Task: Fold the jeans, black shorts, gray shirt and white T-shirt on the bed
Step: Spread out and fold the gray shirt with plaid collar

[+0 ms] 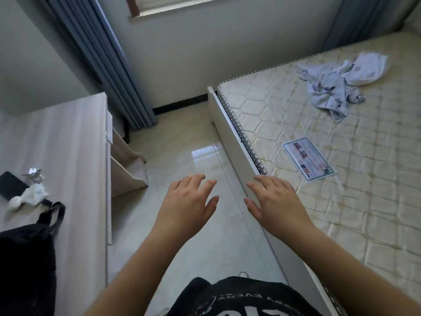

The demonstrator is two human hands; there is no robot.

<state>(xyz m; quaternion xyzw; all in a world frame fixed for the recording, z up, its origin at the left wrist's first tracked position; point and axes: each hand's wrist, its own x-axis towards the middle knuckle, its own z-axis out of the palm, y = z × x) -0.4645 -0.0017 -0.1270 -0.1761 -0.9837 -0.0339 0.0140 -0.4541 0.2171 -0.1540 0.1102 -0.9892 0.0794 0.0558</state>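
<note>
A crumpled gray shirt lies on the bare quilted mattress toward its far side. A white T-shirt lies bunched just beyond it, touching it. No jeans or black shorts are in view. My left hand hovers over the tiled floor beside the bed, fingers spread and holding nothing. My right hand is held out flat above the white bed frame edge, fingers straight, also holding nothing. Both hands are far from the clothes.
A printed label is on the mattress near the frame. A white desk on the left carries a phone, crumpled tissue and a black bag. Blue curtains hang by the wall. Glossy floor tiles run between desk and bed.
</note>
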